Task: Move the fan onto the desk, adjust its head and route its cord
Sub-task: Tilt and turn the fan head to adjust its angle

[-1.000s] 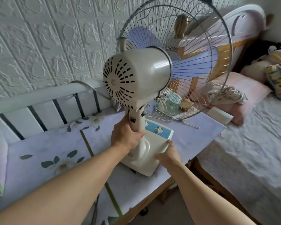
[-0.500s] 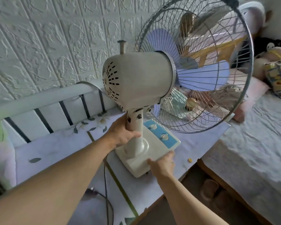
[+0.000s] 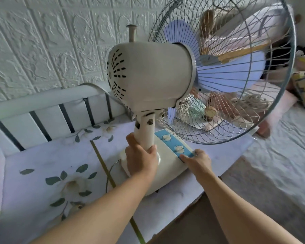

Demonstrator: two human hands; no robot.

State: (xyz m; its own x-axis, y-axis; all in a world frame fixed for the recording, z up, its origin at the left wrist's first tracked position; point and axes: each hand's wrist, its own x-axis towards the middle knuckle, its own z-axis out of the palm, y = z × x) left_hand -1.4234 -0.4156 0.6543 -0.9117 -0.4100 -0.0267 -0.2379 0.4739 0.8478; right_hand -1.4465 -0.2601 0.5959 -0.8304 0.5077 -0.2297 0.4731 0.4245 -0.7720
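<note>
The desk [image 3: 42,155], covered with a flower-printed sheet, runs along the railed edge at the left; the fan [image 3: 148,81] stands on its right-hand part, near the front edge and beside the bed [image 3: 280,164]. The placement step therefore appears complete, or very nearly so.

The cord [image 3: 111,171] leaves the rear of the base [image 3: 167,173] in a loop and drops toward the near edge of the desk — not yet routed, as far as can be judged.

The left hand [image 3: 141,161] is wrapped around the neck [image 3: 145,134] of the fan, fingers curled on the column just above the base. This grip steadies the tall, top-heavy body and gives a lever for turning or tilting it.

The right hand [image 3: 197,160] rests at the front right corner of the base, fingertips on the edge of the blue control strip [image 3: 174,145], thumb side at the rim. The fingers lie fairly straight — pressing rather than clutching — probably to hold the base flat or to nudge it into line.

The head points to the right, toward the bed, roughly level; the grille [image 3: 236,120] overhangs the controls. The knob [image 3: 132,31] on top of the motor housing stands raised.

Two dials sit on the blue strip. Small markings surround them, but they are too small to read. No brand name or other writing is legible.
</note>
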